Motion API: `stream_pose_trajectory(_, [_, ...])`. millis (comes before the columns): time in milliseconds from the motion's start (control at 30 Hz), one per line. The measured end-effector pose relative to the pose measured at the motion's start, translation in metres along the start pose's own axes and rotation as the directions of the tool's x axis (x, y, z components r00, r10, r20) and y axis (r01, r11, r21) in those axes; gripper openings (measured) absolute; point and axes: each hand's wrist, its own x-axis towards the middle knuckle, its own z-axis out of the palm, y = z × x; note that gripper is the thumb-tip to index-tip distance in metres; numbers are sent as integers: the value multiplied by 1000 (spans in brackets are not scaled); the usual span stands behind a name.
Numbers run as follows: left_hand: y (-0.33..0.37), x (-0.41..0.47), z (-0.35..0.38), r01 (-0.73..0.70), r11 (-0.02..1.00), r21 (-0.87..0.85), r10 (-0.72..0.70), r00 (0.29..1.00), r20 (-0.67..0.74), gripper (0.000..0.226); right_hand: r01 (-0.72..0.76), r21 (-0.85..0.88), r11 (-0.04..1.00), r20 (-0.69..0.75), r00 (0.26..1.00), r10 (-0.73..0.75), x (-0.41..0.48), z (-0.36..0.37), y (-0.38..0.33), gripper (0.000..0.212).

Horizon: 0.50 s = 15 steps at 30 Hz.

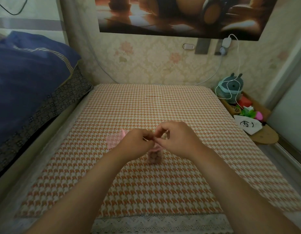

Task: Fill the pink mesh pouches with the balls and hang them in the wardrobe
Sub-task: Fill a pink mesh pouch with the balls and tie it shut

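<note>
Head view: left hand [135, 142] and right hand [176, 138], fingertips pinched together, hold the drawstring top of a filled pink mesh pouch [154, 155] hanging just below them; another pink pouch [114, 139] lies flat beside the left hand.

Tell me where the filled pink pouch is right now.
The filled pink pouch hangs just below the left hand and right hand, over the middle of the houndstooth cloth.

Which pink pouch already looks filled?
The pouch hanging below the hands, bulging and gathered at its neck between left hand and right hand. The other pink pouch lies flat on the cloth.
</note>
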Motion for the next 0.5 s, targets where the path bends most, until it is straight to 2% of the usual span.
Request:
stream_pose_trajectory(133, [3,-2,3,-17,1000,-19,17,1000,10,23,45,-191,981,42,998,-37,-2,0,1,13])
stream_pose_trajectory(333, [1,1,3,-5,1000,-17,5,1000,15,22,30,-225,974,149,989,4,-3,-3,6,26])
stream_pose_trajectory(433, [-2,2,0,-16,998,-65,19,999,40,21,42,-234,971,244,970,17,-3,5,4,27])
stream_pose_trajectory(500, [-3,1,-3,-14,995,-96,20,998,63,22,55,-229,972,254,967,5,-3,6,1,26])
